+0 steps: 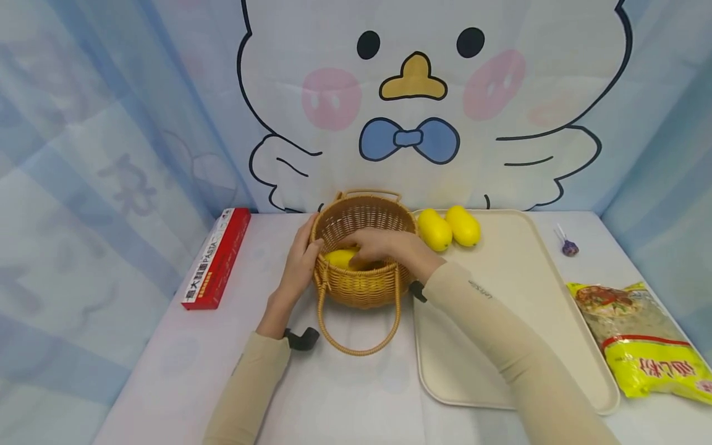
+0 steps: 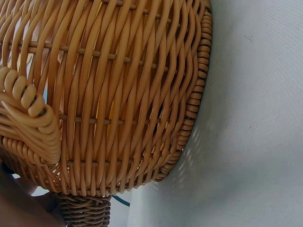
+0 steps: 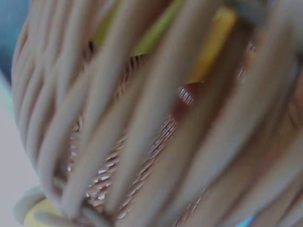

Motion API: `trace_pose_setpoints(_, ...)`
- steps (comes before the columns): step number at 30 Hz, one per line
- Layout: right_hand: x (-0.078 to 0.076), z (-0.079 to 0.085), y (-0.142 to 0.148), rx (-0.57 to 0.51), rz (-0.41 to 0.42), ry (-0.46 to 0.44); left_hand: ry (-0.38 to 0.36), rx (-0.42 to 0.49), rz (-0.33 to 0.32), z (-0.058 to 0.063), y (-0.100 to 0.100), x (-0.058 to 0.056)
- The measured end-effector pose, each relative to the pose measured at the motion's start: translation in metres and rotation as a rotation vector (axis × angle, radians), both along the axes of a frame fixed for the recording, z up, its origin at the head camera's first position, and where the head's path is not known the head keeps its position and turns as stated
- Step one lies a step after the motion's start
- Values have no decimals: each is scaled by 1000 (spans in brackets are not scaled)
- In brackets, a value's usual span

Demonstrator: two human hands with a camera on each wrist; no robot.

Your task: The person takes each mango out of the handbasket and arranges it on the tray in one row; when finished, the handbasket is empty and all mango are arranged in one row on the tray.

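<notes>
Head cam first: pretty much everything's going on around the basket (image 1: 364, 290), which is standing upright on the white table (image 1: 167, 371). Left hand (image 1: 300, 262) has it by the left rim, thumb up over the edge and fingers against the outside. Right hand (image 1: 378, 242) is down inside the basket, touching a yellow fruit (image 1: 337, 258), thumb on the near side of it and fingers over the top. Fingertips are hidden though, so honestly can't tell if that's a proper grip. Front handle (image 1: 358, 353) flops down toward the person, while the back handle (image 1: 369, 191) is up by the far rim.

Just right of the basket there's a cream tray (image 1: 489, 334) with two yellow fruits (image 1: 463, 226) side by side at its far left corner. Past the tray sit a little purple lolly (image 1: 570, 248) and a shiny bag (image 1: 639, 346). Over on the left, well apart from the basket, is a red pasta box (image 1: 217, 262).

Left wrist cam is mostly wicker, with the hand dark in the bottom corner. Right wrist cam is blurry wicker up close, bits of yellow and red peeking through.
</notes>
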State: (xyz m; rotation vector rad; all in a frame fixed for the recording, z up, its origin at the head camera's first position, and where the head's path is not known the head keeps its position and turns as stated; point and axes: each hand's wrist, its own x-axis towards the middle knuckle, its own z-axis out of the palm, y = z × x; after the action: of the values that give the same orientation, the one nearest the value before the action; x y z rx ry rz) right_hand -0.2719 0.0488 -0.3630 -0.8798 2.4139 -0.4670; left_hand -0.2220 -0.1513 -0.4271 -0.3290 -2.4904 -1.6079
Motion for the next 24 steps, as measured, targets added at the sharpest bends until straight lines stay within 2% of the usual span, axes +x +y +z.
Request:
trace_pose_setpoints(8,-4,-4,0,21,-23,8,12,9,-16,0,0,0)
trace_pose_setpoints(13,-4,-4,0,18,-24,57,-8,14,-22,1,-1,-1)
trace_pose_setpoints(14,-4,-4,0,17,-31,64,-15,12,-25,3,-1,0)
trace_pose_setpoints(18,-5,-4,0,26,-48,80,-25,-4,-32,24,4,13)
trace_pose_setpoints(21,-5,-4,0,31,-48,68,-8,-6,-21,21,3,12)
trace_pose_setpoints(24,-5,-4,0,32,-42,48,9,0,-9,5,0,2)
